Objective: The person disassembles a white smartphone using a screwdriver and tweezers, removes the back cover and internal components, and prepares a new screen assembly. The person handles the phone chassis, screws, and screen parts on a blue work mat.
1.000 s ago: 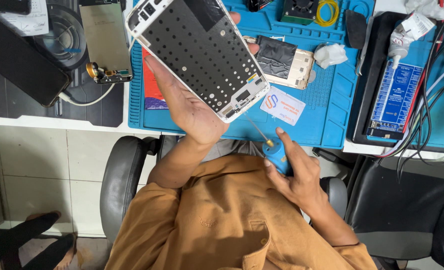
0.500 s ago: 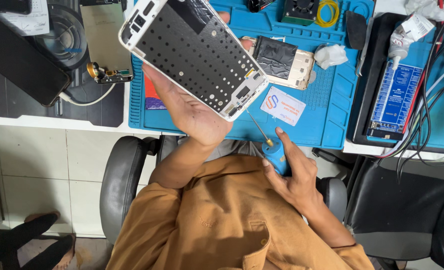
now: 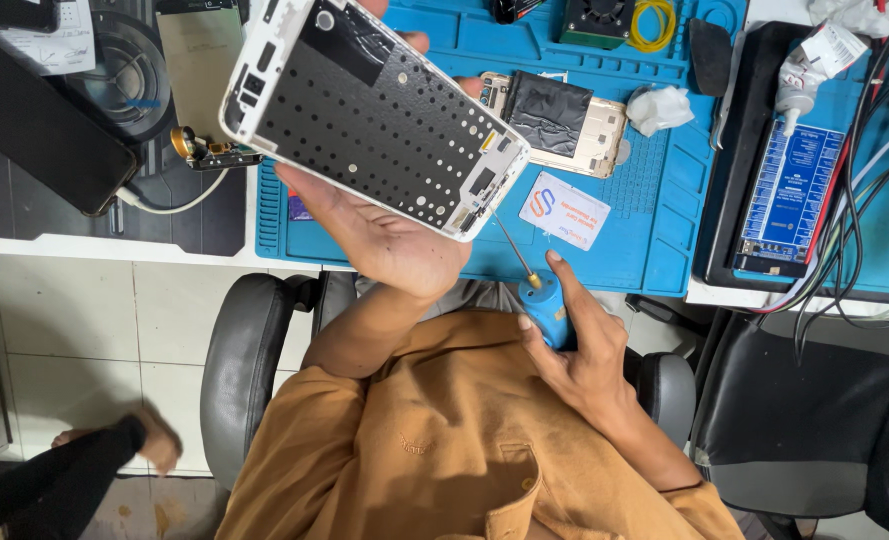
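My left hand holds up a white phone frame, its perforated black inner side facing me, tilted above the blue work mat. My right hand rests near my chest, closed around a blue-handled screwdriver whose thin shaft points up toward the frame's lower corner. The tip stands just short of the frame. On the mat beyond lies another opened gold phone body with a black foil patch.
A white card, a crumpled tissue and a yellow wire coil lie on the mat. A black phone sits far left, a blue circuit board with cables right. A grey chair armrest is below; another person's limb bottom left.
My left hand has shifted the phone frame leftward and turned it slightly. The right hand with the screwdriver has stayed almost in place.
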